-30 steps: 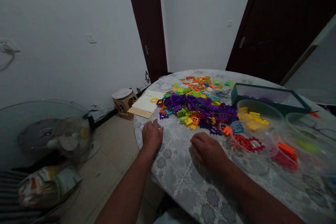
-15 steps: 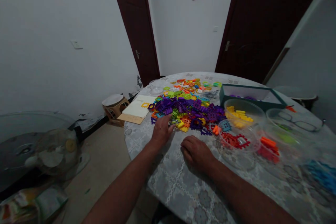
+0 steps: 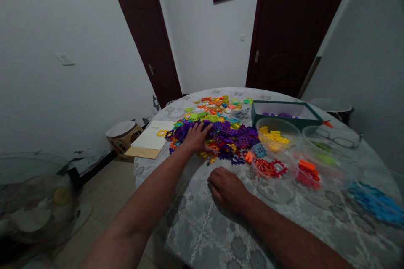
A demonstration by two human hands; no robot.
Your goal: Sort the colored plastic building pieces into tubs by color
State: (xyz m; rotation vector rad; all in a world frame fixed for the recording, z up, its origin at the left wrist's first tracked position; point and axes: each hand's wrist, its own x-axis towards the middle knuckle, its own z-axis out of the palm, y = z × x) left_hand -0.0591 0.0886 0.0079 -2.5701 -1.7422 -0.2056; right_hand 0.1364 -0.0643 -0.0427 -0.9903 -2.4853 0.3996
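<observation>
My left hand [image 3: 196, 139] reaches over the near left part of a heap of purple plastic building pieces [image 3: 225, 129], its fingers spread and touching or just above them. Green, orange and yellow pieces mix in around the purple ones. My right hand [image 3: 227, 187] rests on the patterned tablecloth [image 3: 202, 222] in front of the heap, fingers curled in; whatever may be inside them is hidden. To its right stands a clear tub of red pieces [image 3: 268, 168]. A few small orange pieces [image 3: 249, 157] lie by that tub's left side.
Behind the red pieces stand a clear tub of yellow pieces [image 3: 274, 138] and a dark green box [image 3: 285, 113]. Farther right are red-orange pieces [image 3: 308, 173], eyeglasses [image 3: 339, 139] and blue pieces [image 3: 375, 201]. An open notebook [image 3: 151, 136] lies left; orange pieces [image 3: 214, 103] lie at the back.
My left hand has moved forward onto the purple pieces and its fingers have spread. My right hand stays curled on the tablecloth. The camera view has turned somewhat to the right.
</observation>
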